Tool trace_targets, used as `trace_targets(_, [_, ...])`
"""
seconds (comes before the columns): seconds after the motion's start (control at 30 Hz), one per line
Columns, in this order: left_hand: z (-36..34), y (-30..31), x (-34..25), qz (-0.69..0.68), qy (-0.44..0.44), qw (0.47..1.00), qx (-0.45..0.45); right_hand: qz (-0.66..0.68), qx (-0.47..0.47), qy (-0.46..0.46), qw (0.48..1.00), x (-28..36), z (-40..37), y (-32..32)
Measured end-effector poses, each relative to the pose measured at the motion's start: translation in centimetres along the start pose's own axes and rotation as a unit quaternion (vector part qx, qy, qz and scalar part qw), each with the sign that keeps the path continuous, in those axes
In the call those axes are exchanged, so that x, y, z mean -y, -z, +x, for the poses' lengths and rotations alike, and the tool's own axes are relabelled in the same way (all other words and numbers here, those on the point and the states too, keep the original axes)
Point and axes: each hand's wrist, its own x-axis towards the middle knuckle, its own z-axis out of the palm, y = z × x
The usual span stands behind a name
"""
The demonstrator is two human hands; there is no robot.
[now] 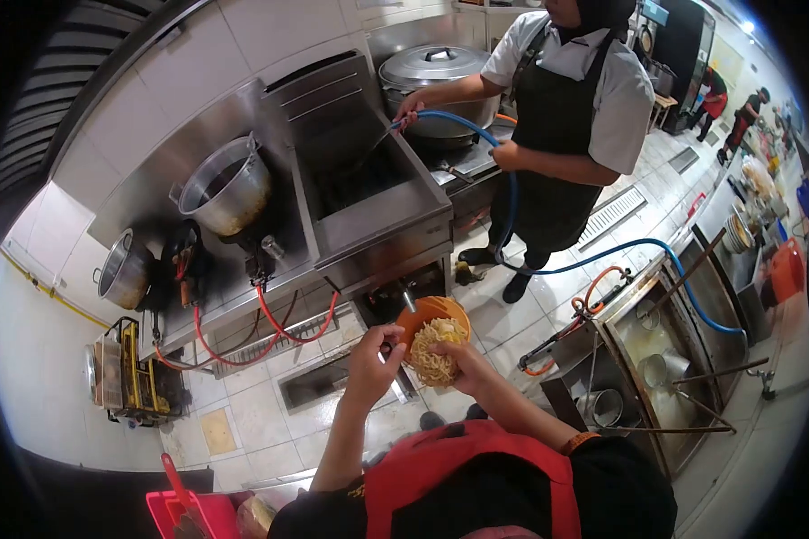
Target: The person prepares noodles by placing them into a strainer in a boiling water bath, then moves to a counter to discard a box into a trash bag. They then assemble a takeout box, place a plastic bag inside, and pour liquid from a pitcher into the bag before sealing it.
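Note:
A bundle of pale yellow noodles (pixel 434 359) is in my right hand (pixel 466 366), the thumb lying across its top. The noodles overlap the front of an orange bowl (pixel 456 311), which is beyond them in this view. Just left of the bowl's rim is my left hand (pixel 371 362), its fingers loosely curled and the thumb apart from them. A small dark patch shows in the gap between that thumb and forefinger; what it is I cannot tell.
Ahead is a steel fryer-like unit (pixel 382 234) with a raised lid. Large pots (pixel 226 190) stand on the left counter. A person (pixel 557 135) beyond holds a blue hose (pixel 593 262) that runs right to a tank (pixel 665 377). A pink container (pixel 166 514) is at lower left.

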Motion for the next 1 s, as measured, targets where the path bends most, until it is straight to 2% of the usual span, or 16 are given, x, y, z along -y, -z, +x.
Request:
trace_targets(0.1, [-0.4, 0.7, 0.3, 0.004, -0.007, 1.000, -0.009, 0.003, -0.008, -0.013, 1.000, -0.5, -0.2, -0.3])
trace_targets(0.17, [-0.7, 1.1, 0.5, -0.002, 0.029, 1.000, -0.002, 0.016, -0.011, -0.036, 0.999, -1.2, 0.1, 0.0])
trace_targets(0.3, [-1.3, 1.1, 1.6, 0.007, 0.047, 0.999, 0.008, 0.008, -0.032, -0.034, 0.999, -1.9, -0.2, -0.6])
trace_targets(0.63, [-0.4, -0.1, 3.0, 0.035, 0.081, 0.996, 0.031, 0.017, -0.016, -0.033, 0.999, -3.6, 0.8, 1.3])
trace_targets(1.0, [1.8, -1.9, 2.7, 0.053, 0.091, 0.993, 0.061, 0.037, -0.027, -0.018, 0.999, -1.1, 0.6, 2.9])
